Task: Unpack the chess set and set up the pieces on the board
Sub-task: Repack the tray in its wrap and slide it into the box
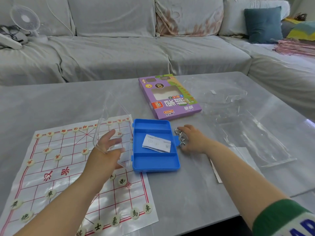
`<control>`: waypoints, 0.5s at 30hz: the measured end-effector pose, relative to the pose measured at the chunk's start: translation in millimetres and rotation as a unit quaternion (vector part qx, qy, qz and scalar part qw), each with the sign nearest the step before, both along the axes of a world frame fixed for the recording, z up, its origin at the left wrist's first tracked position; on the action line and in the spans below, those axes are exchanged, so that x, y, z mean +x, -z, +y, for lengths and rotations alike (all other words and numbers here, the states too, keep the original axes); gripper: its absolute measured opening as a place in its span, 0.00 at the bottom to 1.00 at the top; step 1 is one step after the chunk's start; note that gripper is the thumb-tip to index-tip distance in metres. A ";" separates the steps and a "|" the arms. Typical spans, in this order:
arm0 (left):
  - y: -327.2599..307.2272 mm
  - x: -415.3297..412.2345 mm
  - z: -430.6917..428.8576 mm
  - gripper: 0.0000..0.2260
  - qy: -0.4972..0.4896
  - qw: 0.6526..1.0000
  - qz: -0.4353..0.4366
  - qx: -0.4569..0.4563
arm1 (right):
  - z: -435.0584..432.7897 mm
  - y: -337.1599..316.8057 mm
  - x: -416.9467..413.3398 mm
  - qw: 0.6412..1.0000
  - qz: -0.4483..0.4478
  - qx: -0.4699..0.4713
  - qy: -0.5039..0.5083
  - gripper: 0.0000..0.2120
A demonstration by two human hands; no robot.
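Case first: our blue plastic case (156, 160) sits open on the glossy grey table (68, 99), right at the board's right edge. It's split into three long trays, and the middle one holds a folded white leaflet (156, 143). Its clear lid (112, 116) stands up along the left side.

Our left grip (109, 147) is released, fingers spread against that lid. Our right grip (192, 140) rests just beside the case's right wall, fingers curled on some thin metal rings (182, 138).

The board (64, 145) is a thin shiny sheet with red lines. Round cream pieces (50, 193) lie on it, red characters on the far side, dark ones nearer us. The purple cardboard box (170, 103) with cut-out windows lies flat behind the case, with crinkly clear wrap (238, 116) to its right.
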State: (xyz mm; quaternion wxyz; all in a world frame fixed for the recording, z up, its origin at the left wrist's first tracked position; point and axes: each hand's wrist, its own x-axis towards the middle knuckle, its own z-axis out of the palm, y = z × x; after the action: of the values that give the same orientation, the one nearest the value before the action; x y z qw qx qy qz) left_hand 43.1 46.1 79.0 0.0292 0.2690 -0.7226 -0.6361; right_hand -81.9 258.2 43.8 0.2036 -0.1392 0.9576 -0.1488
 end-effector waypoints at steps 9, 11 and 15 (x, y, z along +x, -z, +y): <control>7.0 -2.9 -3.9 0.26 -0.002 1.000 -0.006 0.011 | -20.1 -6.2 -8.3 0.999 0.028 0.031 0.013 0.19; 6.9 -3.4 -3.0 0.27 -0.003 1.000 -0.011 0.008 | -22.5 -4.6 -6.7 0.997 0.043 0.060 0.013 0.16; 6.4 -3.8 0.9 0.26 -0.001 1.000 -0.018 -0.001 | -25.4 -1.4 -3.5 0.995 0.061 0.081 0.020 0.12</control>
State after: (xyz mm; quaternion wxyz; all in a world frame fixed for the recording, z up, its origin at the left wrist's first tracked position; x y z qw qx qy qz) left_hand 39.3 47.0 72.5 0.0172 0.2814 -0.7233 -0.6304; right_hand -85.5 232.8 45.1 0.1525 -0.1117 0.9797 -0.0664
